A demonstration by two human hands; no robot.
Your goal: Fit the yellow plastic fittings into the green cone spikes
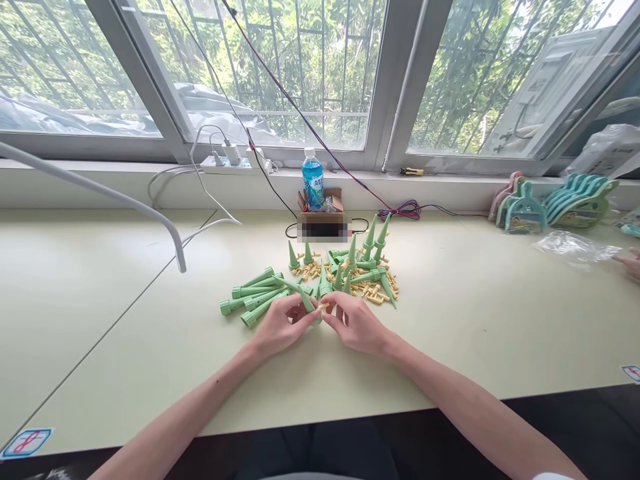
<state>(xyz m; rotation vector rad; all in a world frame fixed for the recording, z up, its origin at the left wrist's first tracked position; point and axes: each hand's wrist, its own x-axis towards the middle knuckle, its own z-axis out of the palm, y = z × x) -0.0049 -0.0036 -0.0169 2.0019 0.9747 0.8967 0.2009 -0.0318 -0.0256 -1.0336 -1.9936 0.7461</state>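
Observation:
In my left hand (pixel 281 325) is a green plastic spike (pixel 305 298), its tapered tip pointing up and away from me. Thumb and fingers of my right hand (pixel 357 323) pinch a small cream-yellow plastic valve piece (pixel 324 306) against the spike's wider end. Just beyond my hands stand and lie several green spikes (pixel 370 241), mixed with a heap of loose yellow valve pieces (pixel 373 291). Left of that heap, several green spikes with ribbed collars (pixel 257 297) lie side by side. My fingers partly hide where the two pieces meet.
A blue drink bottle (pixel 313 181) stands in a small cardboard box (pixel 341 199) by the window. Coiled red-blue cable (pixel 407 210), a power strip (pixel 227 165) and a white tube (pixel 150 207) lie around. Right are plastic dustpans (pixel 575 203), plastic wrap (pixel 575 248) and another person's hand (pixel 631 262).

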